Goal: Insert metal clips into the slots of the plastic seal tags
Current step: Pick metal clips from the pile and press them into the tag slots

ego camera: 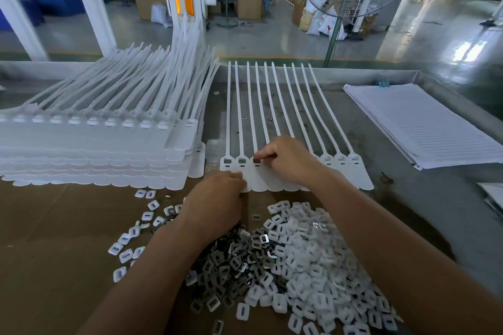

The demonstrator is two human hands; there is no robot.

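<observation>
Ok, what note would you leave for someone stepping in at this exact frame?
Left hand: rests curled on the near end of the row of seal tags; whether it holds anything is hidden.
Right hand: pinches a metal clip at the slot of the third tag from the left.
Supplies: metal clip pile and white plastic caps near the person; stacked tags to the left.
Done: the two slots left of it look filled.
Left: seat this clip, then fill the tags to its right.
</observation>
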